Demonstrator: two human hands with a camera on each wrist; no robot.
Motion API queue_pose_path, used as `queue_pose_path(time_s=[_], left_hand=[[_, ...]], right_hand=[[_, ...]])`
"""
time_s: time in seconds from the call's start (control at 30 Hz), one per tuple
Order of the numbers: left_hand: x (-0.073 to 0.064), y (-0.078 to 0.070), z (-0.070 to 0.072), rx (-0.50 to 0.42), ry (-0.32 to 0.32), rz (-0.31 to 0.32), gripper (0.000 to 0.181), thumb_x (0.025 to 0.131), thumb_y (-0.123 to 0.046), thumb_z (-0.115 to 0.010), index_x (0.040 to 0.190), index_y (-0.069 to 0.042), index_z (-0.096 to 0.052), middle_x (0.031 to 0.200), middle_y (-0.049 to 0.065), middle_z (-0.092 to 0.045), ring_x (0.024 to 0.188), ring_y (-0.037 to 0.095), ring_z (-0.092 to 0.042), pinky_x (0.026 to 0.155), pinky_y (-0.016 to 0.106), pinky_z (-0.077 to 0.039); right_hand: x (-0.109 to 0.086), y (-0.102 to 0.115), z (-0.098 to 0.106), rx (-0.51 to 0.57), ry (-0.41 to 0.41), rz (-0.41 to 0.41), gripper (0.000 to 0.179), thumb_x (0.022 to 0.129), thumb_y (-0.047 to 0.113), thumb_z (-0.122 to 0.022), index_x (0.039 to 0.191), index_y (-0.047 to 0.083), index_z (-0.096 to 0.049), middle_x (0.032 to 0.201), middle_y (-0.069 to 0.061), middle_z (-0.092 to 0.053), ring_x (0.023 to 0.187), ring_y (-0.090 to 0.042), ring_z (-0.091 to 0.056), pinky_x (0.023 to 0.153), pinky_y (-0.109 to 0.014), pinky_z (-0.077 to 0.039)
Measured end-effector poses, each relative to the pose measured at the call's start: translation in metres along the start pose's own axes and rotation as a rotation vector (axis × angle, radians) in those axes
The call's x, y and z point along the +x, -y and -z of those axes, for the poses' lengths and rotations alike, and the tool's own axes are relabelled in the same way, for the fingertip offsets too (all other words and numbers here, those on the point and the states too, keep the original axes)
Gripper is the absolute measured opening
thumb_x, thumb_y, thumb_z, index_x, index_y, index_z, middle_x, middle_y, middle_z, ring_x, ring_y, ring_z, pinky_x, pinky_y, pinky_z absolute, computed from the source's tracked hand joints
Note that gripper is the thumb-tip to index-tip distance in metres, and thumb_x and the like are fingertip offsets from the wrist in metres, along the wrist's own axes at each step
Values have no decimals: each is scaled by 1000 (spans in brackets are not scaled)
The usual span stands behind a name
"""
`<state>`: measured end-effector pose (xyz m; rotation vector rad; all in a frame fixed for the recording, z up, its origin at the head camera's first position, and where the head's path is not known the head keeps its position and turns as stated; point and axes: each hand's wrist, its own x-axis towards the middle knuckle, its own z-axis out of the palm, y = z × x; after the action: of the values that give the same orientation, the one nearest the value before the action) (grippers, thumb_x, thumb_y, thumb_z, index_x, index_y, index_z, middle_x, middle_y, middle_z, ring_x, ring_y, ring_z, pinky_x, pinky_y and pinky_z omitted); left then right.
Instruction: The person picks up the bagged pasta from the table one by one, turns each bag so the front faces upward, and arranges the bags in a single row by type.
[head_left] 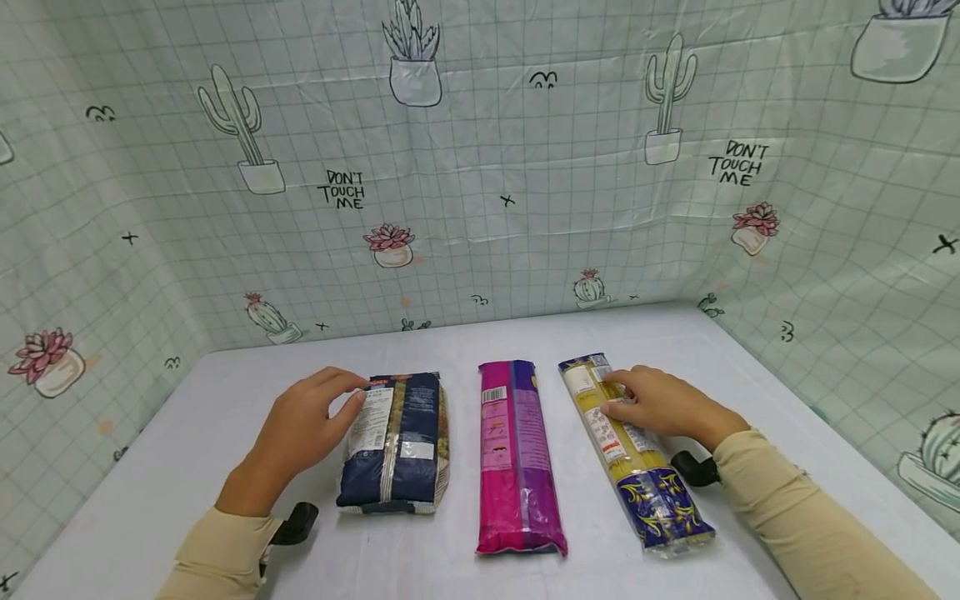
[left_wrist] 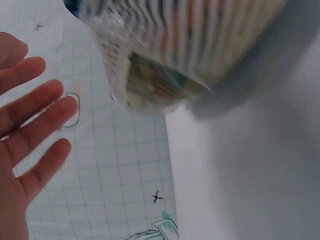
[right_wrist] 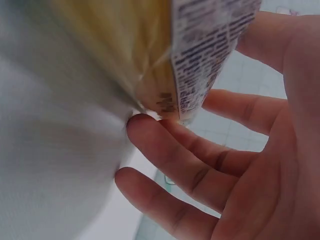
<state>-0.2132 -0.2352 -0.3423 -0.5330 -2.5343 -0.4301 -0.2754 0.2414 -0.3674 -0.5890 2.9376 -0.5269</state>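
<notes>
A person's left hand [head_left: 303, 425] is reaching to the upper left edge of a navy, block-shaped plastic packet [head_left: 418, 429], its fingers loosely extended, contact being hard to tell; the right hand [head_left: 663, 404] is resting, fingers relaxed and nearly straight, on the upper part of a long, yellow-and-blue plastic packet [head_left: 628, 450]; a flat, magenta-and-purple oblong packet [head_left: 517, 467] is lying between them; all three are lying on a white table [head_left: 420, 562].

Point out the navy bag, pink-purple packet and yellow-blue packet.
Navy bag [head_left: 393, 442], head view: gold centre stripe.
Pink-purple packet [head_left: 519, 460], head view: middle of upper face.
Yellow-blue packet [head_left: 643, 461], head view: yellow section.
</notes>
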Motion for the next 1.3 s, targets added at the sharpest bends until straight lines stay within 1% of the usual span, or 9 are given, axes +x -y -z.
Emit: queue_pose_path(time_s=[0.1,0.23,0.53,0.63,0.77,0.87,1.0,1.13,1.3], left_hand=[[1,-7,2,-31,45,22,22,96,-21,-67,115,-10,-74,117,7,-69,108,30,-65,86,53,-54],[3,-16,3,-57,82,11,24,97,-23,-67,117,-11,-74,118,6,-69,109,30,-65,89,53,-53],[3,-33,1,-155,190,23,26,99,-24,-65,120,-12,-72,123,5,-68,117,29,-62,95,55,-50],[3,-41,-1,-204,206,24,26,100,-26,-64,120,-13,-72,126,4,-67,120,28,-60,96,54,-50],[4,-56,-7,-244,218,21,25,100,-27,-64,120,-15,-73,123,-1,-68,118,22,-61,94,49,-52],[4,-67,-14,-230,237,12,23,99,-28,-65,117,-16,-74,116,-6,-69,112,17,-63,92,45,-53],[5,-80,-22,-210,258,-9,20,98,-28,-66,114,-19,-75,111,-8,-70,106,12,-64,89,40,-54],[5,-86,-27,-171,279,-38,21,98,-29,-66,114,-20,-75,111,-8,-71,106,12,-65,88,39,-54],[6,-92,-29,-157,280,-88,21,97,-29,-66,112,-19,-76,108,-9,-72,103,10,-65,85,37,-55]], right_hand=[[0,4,-1,-22,3,4,64,97,49,-61,143,5,-54,118,-17,-62,91,-21,-59,79,-45,-54],[-1,9,-1,-51,11,17,63,99,47,-58,144,3,-52,123,-22,-60,89,-20,-59,80,-46,-53],[-3,16,0,-82,75,14,78,96,60,-55,149,3,-46,119,-18,-59,86,-20,-57,80,-46,-52],[-3,17,1,-83,86,19,79,96,61,-55,150,4,-45,119,-19,-59,86,-20,-56,79,-46,-52],[-5,18,2,-68,99,2,81,94,60,-58,151,4,-44,118,-18,-58,83,-19,-56,75,-42,-52],[-6,20,2,-57,112,-27,85,92,63,-60,152,5,-43,121,-19,-56,84,-20,-56,75,-43,-52],[-9,22,1,-63,137,-63,91,89,69,-59,153,7,-40,128,-24,-52,87,-24,-57,77,-48,-53],[-10,25,0,-83,144,-65,93,89,69,-59,153,5,-39,131,-28,-50,91,-26,-58,80,-52,-53],[-10,26,0,-65,138,-62,93,89,68,-59,153,4,-38,130,-28,-50,91,-26,-59,80,-51,-53]])
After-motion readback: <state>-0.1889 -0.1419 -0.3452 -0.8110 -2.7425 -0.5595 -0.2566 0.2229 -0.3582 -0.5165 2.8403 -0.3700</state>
